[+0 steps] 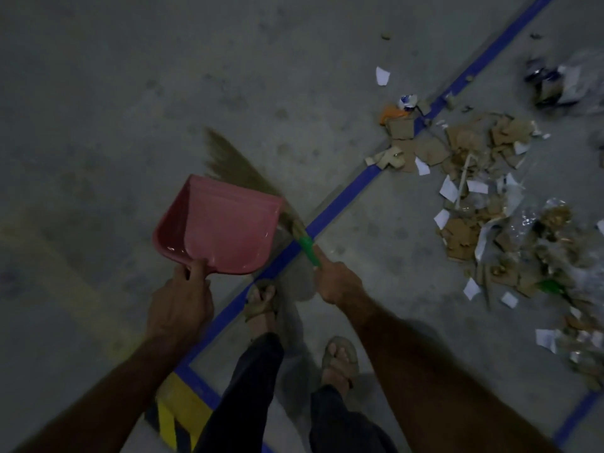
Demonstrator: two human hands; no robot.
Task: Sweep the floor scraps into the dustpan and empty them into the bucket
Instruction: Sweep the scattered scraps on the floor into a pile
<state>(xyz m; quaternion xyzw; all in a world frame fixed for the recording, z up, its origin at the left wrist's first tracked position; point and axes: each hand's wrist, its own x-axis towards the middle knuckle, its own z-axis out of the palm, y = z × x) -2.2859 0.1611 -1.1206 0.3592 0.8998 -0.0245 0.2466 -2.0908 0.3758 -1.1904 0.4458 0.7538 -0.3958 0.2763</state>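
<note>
— Where are the scraps (483, 204)?
— Heaped on the floor (130, 93) at the right: torn cardboard, white paper bits and crinkled plastic, most of it beyond the blue line (346, 194). A few pieces lie on that line.
— And the dustpan (222, 223)?
— Pink, held off to the left of the heap and well apart from it. The left hand (183, 302) grips its handle at the near edge, thumb on top. Nothing shows inside the pan.
— The broom (248, 178)?
— The right hand (336, 282) is curled round its green handle. The bristles run up and left, passing behind the pan's right edge.
— Anything else?
— Two sandalled feet (340, 358) below the hands, one on the blue line, and a yellow-and-black striped patch (176, 413) at the bottom.
</note>
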